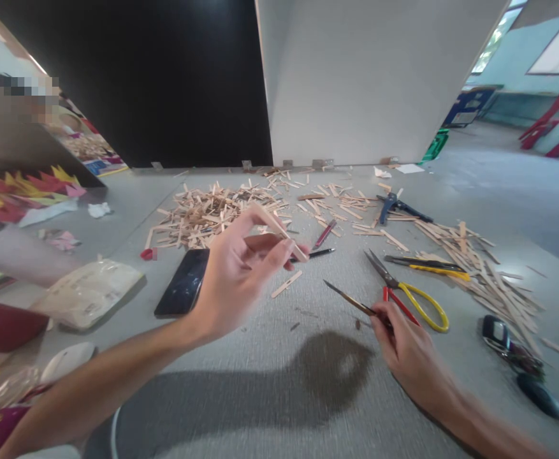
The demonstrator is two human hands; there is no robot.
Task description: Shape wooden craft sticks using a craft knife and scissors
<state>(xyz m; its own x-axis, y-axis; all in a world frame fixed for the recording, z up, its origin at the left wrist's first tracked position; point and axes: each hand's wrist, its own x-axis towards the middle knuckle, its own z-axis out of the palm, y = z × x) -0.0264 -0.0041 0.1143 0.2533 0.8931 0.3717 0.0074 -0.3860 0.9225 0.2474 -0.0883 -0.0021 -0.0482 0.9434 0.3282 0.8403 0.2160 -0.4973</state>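
My left hand (231, 280) is raised above the middle of the table, pinching a pale flat wooden stick (279, 231) between thumb and fingers. Lower on the right, my right hand (410, 350) is closed around a slim, dark, pointed tool (348, 298), its tip aimed left; its exact kind is unclear. A short wooden piece with a slot (287, 284) lies on the table between the hands. Just beyond my right hand are yellow-handled scissors (422, 303), partly over a red-handled tool (401, 307). A black phone (182, 284) rests beside my left wrist.
A pile of wooden sticks (207, 213) spreads behind my left hand. Dark blue pliers (394, 205), a yellow cutter (439, 271), long sticks (494, 280) and keys (496, 335) lie right. A plastic packet (90, 296) sits left. Upright panels (355, 83) close off the back.
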